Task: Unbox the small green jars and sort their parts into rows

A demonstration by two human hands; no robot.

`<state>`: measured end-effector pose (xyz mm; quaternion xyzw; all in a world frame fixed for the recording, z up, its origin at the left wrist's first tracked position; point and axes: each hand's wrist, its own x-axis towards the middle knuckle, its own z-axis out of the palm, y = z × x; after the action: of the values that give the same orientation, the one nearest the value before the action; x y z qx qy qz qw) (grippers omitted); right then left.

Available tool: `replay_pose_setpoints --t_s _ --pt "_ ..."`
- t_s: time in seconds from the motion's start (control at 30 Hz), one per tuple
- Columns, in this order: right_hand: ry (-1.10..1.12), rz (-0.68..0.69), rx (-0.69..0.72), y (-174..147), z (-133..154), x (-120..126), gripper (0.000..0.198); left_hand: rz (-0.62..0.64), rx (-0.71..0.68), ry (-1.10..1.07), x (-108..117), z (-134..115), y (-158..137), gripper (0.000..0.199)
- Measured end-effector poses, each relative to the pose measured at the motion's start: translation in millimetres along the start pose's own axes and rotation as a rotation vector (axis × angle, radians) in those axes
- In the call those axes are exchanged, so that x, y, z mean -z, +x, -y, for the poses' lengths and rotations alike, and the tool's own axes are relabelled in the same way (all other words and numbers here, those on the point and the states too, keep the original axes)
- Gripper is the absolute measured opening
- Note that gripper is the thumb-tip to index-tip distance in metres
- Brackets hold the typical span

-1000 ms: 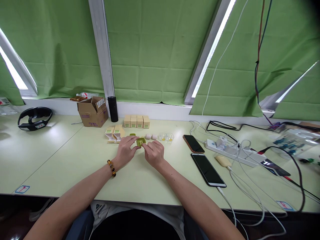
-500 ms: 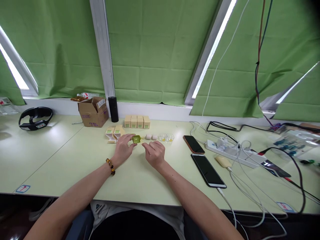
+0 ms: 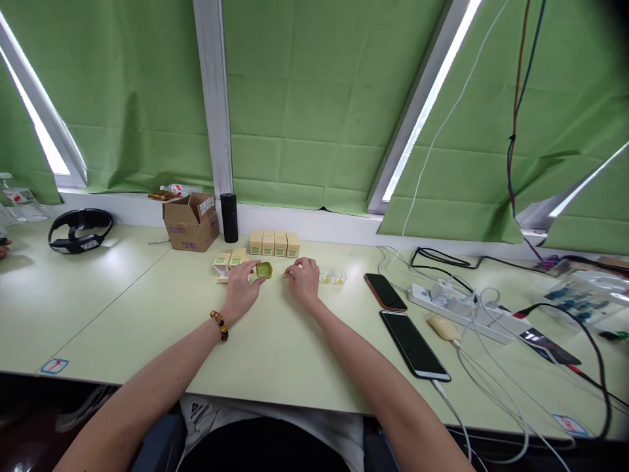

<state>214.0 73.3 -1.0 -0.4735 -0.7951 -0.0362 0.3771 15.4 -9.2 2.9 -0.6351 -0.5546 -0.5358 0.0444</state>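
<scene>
My left hand (image 3: 242, 287), with a beaded bracelet (image 3: 220, 326) on its wrist, grips a small square green container (image 3: 264, 269) between thumb and fingers. Just to its right, my right hand (image 3: 303, 280) has its fingers pinched together low over the table; what they hold, if anything, is too small to make out. Beyond the right hand sit small clear cups (image 3: 333, 277) with bits of yellow in them. Opened small cartons (image 3: 228, 259) stand behind my left hand. Several closed small boxes (image 3: 274, 243) form a row at the back.
A cardboard box (image 3: 192, 225) and a black cylinder (image 3: 229, 218) stand by the wall, with a black headset (image 3: 80, 231) further left. On the right lie two phones (image 3: 415, 344), a white power strip (image 3: 462, 314) and tangled cables. Another person's hand (image 3: 4, 248) shows at the left edge.
My right hand has turned and now covers the pale round pieces seen before beside the clear cups. The left hand still holds the green container. The whole view has shifted slightly.
</scene>
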Motion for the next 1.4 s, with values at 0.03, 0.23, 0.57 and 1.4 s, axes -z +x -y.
replay_pose_setpoints --t_s 0.03,0.23,0.57,1.4 --pt "-0.013 0.007 -0.013 2 0 -5 0.018 -0.003 0.006 0.005 0 0 0 0.042" --pt "-0.057 0.002 0.003 6 9 -28 0.024 -0.01 0.032 0.031 0 3 2 0.042" --pt "-0.063 0.03 -0.009 4 15 -25 0.021 -0.002 0.071 0.053 0 6 2 0.043" --pt "0.11 0.419 0.224 -65 24 38 0.021 0.228 0.608 -1.047 4 -16 12 0.048"
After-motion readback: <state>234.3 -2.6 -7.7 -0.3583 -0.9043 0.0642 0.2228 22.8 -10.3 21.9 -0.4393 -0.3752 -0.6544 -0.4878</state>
